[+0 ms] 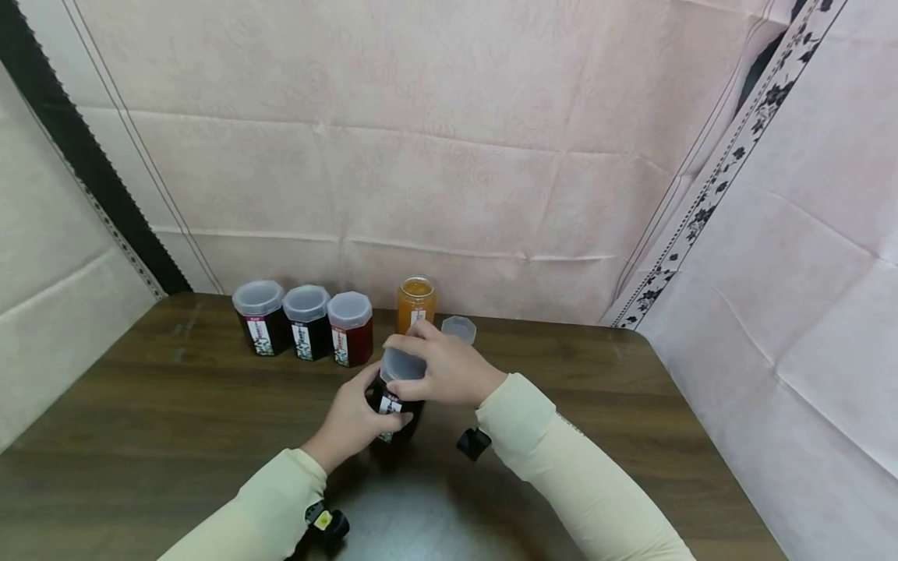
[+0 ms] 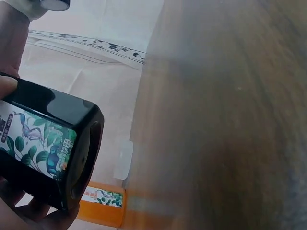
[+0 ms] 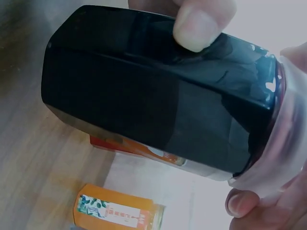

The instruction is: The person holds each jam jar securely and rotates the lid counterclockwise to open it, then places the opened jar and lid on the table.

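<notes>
A dark hexagonal jar (image 3: 144,91) with a flowered label is held up off the wooden table, tilted. My left hand (image 1: 356,417) grips its body, thumb on the front and fingers round the far side. The fingers of my right hand (image 1: 452,368) pinch the frosted plastic lid (image 1: 401,365) at the jar's mouth. In the right wrist view the lid sits over the neck; whether it is screwed tight I cannot tell. Just behind the hands stands an orange jar (image 1: 414,300) without a lid. Beside it a loose translucent lid (image 1: 460,329) is partly hidden by my right hand.
Left of the orange jar, a red jar (image 1: 352,340) and two dark lidded jars (image 1: 309,323) stand in a row near the table's back edge. A pale cloth (image 1: 449,179) hangs behind the table (image 1: 175,428), with more cloth at both sides.
</notes>
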A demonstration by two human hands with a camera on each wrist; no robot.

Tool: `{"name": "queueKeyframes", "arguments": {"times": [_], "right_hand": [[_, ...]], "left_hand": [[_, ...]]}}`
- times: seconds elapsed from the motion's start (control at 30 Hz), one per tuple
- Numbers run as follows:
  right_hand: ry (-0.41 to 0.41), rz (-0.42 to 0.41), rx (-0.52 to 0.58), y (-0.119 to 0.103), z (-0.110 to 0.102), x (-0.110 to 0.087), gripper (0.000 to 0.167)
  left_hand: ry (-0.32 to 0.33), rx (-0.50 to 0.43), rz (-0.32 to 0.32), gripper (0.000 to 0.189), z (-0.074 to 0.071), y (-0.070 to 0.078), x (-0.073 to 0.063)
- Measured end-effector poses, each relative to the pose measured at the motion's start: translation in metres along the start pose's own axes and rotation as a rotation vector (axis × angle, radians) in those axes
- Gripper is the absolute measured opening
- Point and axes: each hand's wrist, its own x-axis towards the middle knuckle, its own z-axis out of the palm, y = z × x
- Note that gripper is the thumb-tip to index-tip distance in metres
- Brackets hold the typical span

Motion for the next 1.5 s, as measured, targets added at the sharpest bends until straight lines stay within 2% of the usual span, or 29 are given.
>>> {"name": "queueKeyframes", "arguments": {"times": [0.4, 0.8, 0.9, 1.03, 1.13, 1.2, 1.37, 1.5], "right_hand": [[0.015, -0.011, -0.008, 0.003, -0.003, -0.002, 0.050], [-0.002, -0.034, 0.051, 0.009, -0.002, -0.003, 0.051], [-0.004, -0.042, 0.143, 0.013, -0.007, -0.005, 0.049], [0.056, -0.029, 0.266, 0.014, -0.024, -0.010, 0.048], [0.101, -0.016, 0.265, 0.011, -0.036, -0.014, 0.050], [0.104, -0.003, 0.261, 0.010, -0.041, -0.016, 0.050], [0.105, 0.039, 0.329, 0.013, -0.039, -0.018, 0.049], [0.101, 0.037, 0.394, 0.018, -0.033, -0.018, 0.051]], "left_hand": [[-0.015, 0.024, 0.007, 0.068, -0.001, 0.001, 0.003], [-0.045, 0.040, 0.020, 0.067, -0.001, 0.000, 0.003], [-0.048, 0.042, 0.039, 0.069, -0.003, -0.003, 0.002], [-0.020, 0.066, 0.008, 0.072, -0.004, -0.011, -0.001], [0.025, 0.067, -0.032, 0.071, -0.005, -0.016, -0.002], [0.046, 0.054, -0.033, 0.072, -0.005, -0.017, -0.001], [0.059, 0.032, -0.018, 0.074, -0.004, -0.013, 0.002], [0.063, 0.038, -0.031, 0.073, -0.001, -0.008, 0.002]]}}
